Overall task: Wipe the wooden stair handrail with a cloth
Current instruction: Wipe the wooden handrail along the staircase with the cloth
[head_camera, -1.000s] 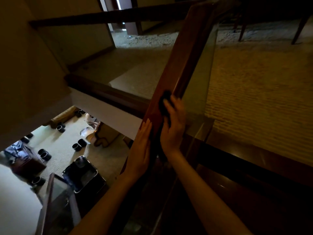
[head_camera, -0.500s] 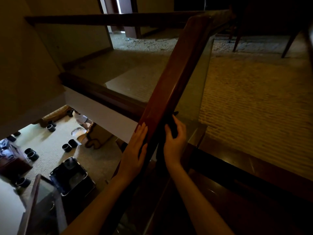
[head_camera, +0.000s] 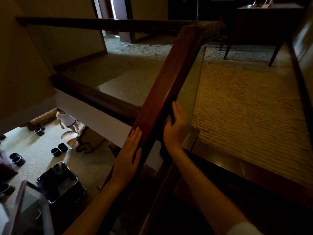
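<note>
Now, the left hand (head_camera: 131, 155) lies flat against the left face of the reddish-brown wooden stair handrail (head_camera: 169, 73), which climbs slantwise up the middle of the view. Its fingers (head_camera: 135, 138) are straight and close together, holding nothing. On the rail's right edge, the right hand (head_camera: 176, 128) has the dark cloth (head_camera: 169, 119) caught between thumb and palm and presses it to the wood. Its fingers (head_camera: 175, 107) reach long and nearly straight up beside the clear glass panel (head_camera: 189, 92). Against half a second back, the right hand has slid higher up the rail while the left has stayed put. Down below, a person in a white top (head_camera: 66, 119) has stepped further into view on the pale lower floor (head_camera: 42, 150).
</note>
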The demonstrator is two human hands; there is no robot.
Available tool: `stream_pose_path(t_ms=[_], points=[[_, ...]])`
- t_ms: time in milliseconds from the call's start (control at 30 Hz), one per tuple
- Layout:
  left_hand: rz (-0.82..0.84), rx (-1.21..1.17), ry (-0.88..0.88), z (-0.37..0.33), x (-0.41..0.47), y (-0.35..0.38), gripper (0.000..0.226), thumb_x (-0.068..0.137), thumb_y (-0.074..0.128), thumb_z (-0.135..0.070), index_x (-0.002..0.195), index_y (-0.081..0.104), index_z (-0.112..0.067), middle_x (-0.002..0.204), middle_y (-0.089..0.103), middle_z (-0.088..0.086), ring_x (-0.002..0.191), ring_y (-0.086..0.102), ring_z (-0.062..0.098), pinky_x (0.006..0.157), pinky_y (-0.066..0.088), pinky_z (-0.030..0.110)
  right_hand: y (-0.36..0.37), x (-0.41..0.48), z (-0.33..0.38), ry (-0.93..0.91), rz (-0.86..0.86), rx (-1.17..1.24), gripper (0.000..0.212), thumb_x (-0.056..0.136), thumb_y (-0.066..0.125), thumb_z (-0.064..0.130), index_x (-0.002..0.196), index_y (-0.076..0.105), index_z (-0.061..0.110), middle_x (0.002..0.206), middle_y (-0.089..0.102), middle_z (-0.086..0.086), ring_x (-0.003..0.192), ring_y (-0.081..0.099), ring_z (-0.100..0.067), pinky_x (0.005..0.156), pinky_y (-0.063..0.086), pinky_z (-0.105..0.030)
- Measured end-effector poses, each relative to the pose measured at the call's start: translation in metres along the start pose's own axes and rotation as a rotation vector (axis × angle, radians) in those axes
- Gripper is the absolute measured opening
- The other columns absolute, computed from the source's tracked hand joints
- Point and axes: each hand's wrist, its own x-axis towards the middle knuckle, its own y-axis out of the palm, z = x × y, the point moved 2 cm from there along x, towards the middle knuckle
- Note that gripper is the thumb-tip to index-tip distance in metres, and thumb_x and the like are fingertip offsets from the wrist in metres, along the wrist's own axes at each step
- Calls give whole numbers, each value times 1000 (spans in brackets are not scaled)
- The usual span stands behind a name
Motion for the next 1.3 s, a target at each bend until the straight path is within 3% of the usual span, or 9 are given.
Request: stream_pose_path(t_ms=[167, 367, 567, 667, 800, 933, 1133, 1233, 1300], points=[[-32, 9, 16, -5, 0, -2, 53, 105, 30, -38, 152, 25, -17, 160, 20, -10, 148, 20, 12, 120, 18, 24, -10, 98, 10, -64, -55, -110, 53, 94, 52, -6, 144, 46, 10, 149, 46, -5, 137, 39, -26, 111, 36, -38], [-34, 40, 46, -2, 0, 1, 52, 104, 32, -29, 152, 24, -13, 161, 17, -10, 149, 19, 13, 120, 21, 29, -3, -42, -11, -202, 12, -88, 58, 86, 60, -12, 141, 48, 4, 147, 46, -7, 131, 40, -23, 109, 19, -4], [-69, 54, 59, -2, 0, 0, 52, 104, 32, -31, 152, 23, -14, 161, 17, -14, 148, 20, 10, 119, 21, 28, -2, 62, 6, -50, -59, 35, 52, 93, 50, -9, 143, 47, 8, 147, 48, -8, 136, 43, -25, 112, 39, -41], [-65, 58, 41, -3, 0, 0, 51, 104, 33, -32, 152, 25, -14, 160, 22, -6, 148, 21, 10, 120, 20, 26, -9, 127, 19, -40, -115, 43, 48, 94, 50, -7, 140, 50, 6, 141, 54, -10, 133, 49, -24, 107, 44, -42], [-78, 83, 59, -3, 0, 0, 51, 103, 37, -26, 151, 28, -14, 160, 20, -11, 147, 23, 12, 119, 20, 24, -10, 64, 6, -102, -44, 16, 52, 93, 52, -9, 143, 46, 6, 145, 49, -11, 135, 45, -27, 110, 41, -44], [-123, 96, 28, -2, -5, -1, 51, 101, 42, -26, 149, 33, -13, 158, 27, -8, 145, 29, 10, 116, 23, 17, -13, -41, -17, -454, 115, -210, 53, 83, 62, -17, 133, 54, -4, 141, 52, -18, 135, 43, -30, 108, 42, -46], [-162, 146, 16, -4, -9, -3, 50, 100, 44, -30, 146, 37, -13, 153, 38, 4, 132, 49, 17, 99, 49, 27, -14, -17, 21, -1209, 391, -335, 27, 89, 55, 4, 106, 76, 7, 119, 70, -7, 118, 62, -28, 100, 49, -48], [-190, 168, 18, -5, -10, -5, 49, 98, 45, -33, 143, 42, -14, 151, 39, 3, 127, 52, 14, 92, 52, 24, 6, 37, 49, -1220, 452, -502, 16, 84, 67, 6, 96, 77, 7, 104, 74, -11, 104, 68, -34, 93, 51, -48], [-210, 201, 26, -6, -10, -5, 49, 98, 45, -33, 142, 43, -13, 150, 40, 2, 131, 43, 6, 96, 46, 19, 11, 99, 65, -943, 321, -648, 21, 90, 60, 7, 106, 74, 8, 111, 70, -13, 110, 62, -35, 94, 47, -44]])
